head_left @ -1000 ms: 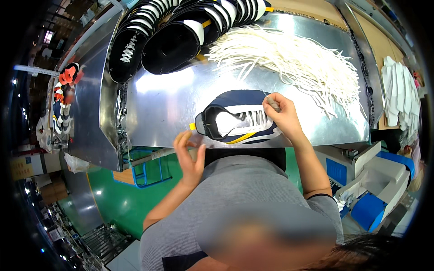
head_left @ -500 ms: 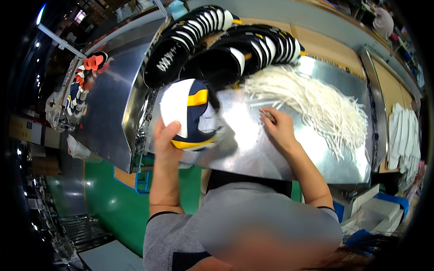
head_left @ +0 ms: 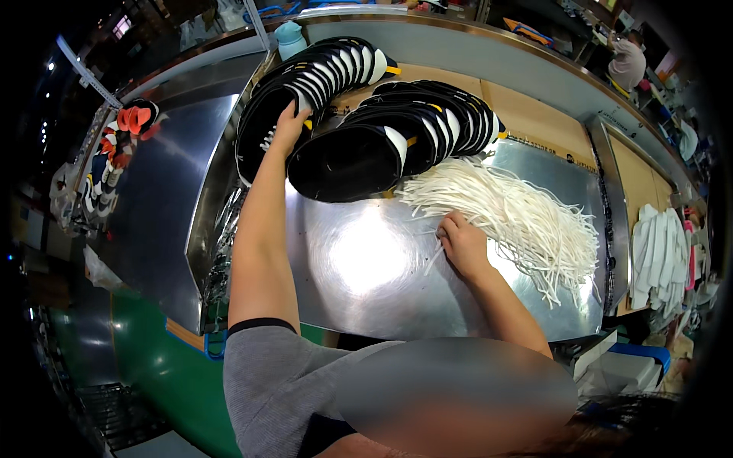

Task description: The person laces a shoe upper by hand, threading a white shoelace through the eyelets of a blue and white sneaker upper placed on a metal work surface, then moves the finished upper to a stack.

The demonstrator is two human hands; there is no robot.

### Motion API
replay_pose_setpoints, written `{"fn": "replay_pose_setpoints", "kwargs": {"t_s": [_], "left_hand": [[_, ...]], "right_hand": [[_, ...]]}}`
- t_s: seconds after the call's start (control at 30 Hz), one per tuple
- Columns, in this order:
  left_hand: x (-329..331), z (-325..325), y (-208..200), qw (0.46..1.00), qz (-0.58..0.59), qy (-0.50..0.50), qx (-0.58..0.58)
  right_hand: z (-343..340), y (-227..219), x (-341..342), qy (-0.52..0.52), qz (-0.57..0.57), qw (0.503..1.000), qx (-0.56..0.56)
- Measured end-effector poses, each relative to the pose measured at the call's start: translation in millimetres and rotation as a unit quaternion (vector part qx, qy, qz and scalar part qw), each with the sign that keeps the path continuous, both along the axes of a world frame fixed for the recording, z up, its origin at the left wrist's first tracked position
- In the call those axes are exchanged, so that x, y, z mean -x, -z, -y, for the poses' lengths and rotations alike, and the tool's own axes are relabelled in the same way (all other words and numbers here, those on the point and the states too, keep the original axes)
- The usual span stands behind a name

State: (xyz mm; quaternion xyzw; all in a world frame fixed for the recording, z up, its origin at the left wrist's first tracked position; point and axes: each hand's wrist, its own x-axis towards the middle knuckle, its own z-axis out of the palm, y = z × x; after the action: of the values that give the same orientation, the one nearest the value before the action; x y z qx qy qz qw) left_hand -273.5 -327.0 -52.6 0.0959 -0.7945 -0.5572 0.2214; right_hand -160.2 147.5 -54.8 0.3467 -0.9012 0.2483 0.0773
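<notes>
My left hand (head_left: 289, 128) reaches to the left row of dark shoe uppers. Its fingers are closed on the heel edge of the nearest shoe upper (head_left: 258, 114), by a yellow tab; white lacing shows inside this upper. Beside it, a second row of black shoe uppers (head_left: 347, 164) with white and yellow heel parts stands nested together. My right hand (head_left: 464, 243) rests low over the metal table at the near edge of a heap of white shoelaces (head_left: 527, 221). Its fingers are curled in a pinch, and a thin white shoelace (head_left: 434, 261) trails from them.
The shiny metal table (head_left: 359, 298) has cardboard (head_left: 527, 111) along its back. A light blue jug (head_left: 290, 40) stands behind the left row. Orange and white shoes (head_left: 136, 118) line the far left bench. White pieces (head_left: 658, 256) hang at right. A person (head_left: 628, 61) sits far right.
My left hand has carried the navy, white and yellow shoe upper away from the near table to the left row. The small metal tool in my right hand no longer shows.
</notes>
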Motion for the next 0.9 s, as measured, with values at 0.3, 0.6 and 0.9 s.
{"fn": "replay_pose_setpoints", "kwargs": {"t_s": [0.3, 0.6, 0.9], "left_hand": [[-114.9, -93.3, -55.4, 0.957, -0.090, -0.114, 0.250], [-171.7, -62.4, 20.7, 0.998, 0.023, -0.029, 0.055], [-193.6, -102.0, -5.8, 0.988, -0.064, -0.136, 0.027]], "right_hand": [[24.3, -83.1, -54.4, -0.065, 0.407, 0.841, 0.351], [-13.4, -154.0, -122.2, -0.352, 0.577, 0.533, 0.509], [-169.7, -114.3, -119.6, -0.494, 0.419, 0.416, 0.638]]}}
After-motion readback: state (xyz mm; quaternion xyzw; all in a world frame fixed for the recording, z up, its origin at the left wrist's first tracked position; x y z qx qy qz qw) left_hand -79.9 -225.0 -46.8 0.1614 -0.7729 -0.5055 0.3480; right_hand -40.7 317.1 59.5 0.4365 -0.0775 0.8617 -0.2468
